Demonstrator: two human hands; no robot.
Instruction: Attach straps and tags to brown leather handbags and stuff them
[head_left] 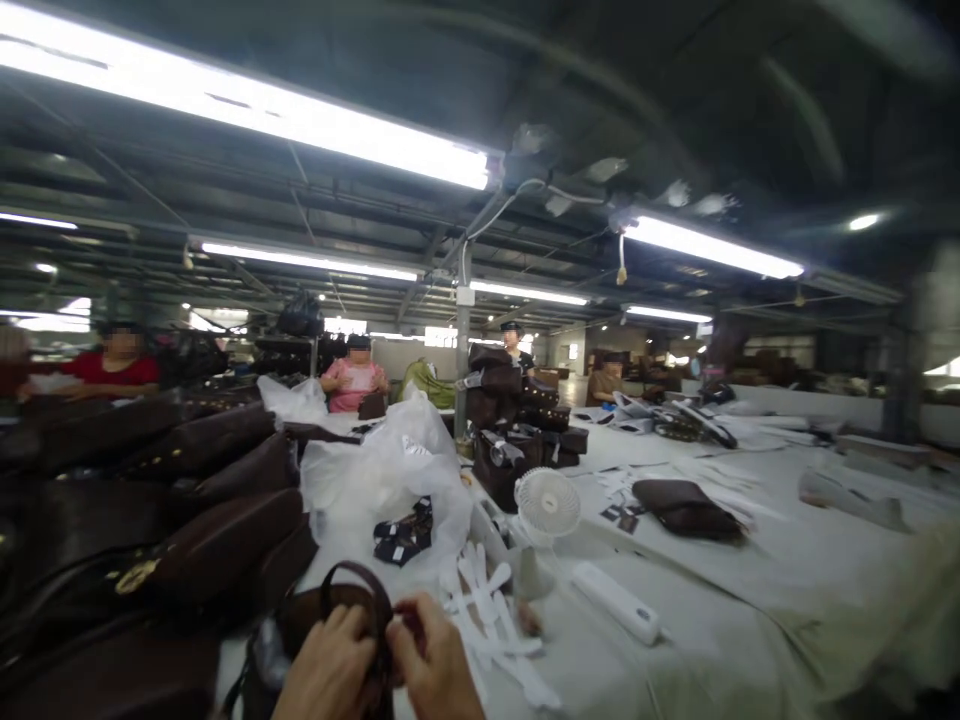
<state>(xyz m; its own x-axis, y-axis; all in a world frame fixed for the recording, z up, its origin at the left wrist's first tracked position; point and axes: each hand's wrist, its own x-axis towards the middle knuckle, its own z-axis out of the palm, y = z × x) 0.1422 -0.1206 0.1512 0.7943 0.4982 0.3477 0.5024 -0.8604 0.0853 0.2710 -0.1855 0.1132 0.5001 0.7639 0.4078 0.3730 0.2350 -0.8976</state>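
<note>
A dark brown handbag (296,612) with a looped handle (358,572) is at the bottom of the view, right in front of me. My left hand (330,660) lies over it with curled fingers gripping the bag by its handle; the fingertips are partly hidden. On the other side of the handle, my right hand (435,655) is closed in a pinch against the strap. What sits between that thumb and finger is too small and blurred to name. White paper strips (487,610) lie in a loose heap just beyond my right hand.
Dark brown bags (217,550) are piled along the left. Clear plastic wrapping (382,470) with dark tags (405,535) lies ahead. A small white fan (547,503), a white oblong device (616,602) and a flat brown bag (686,508) are on the white table (720,610). Several people sit or stand beyond.
</note>
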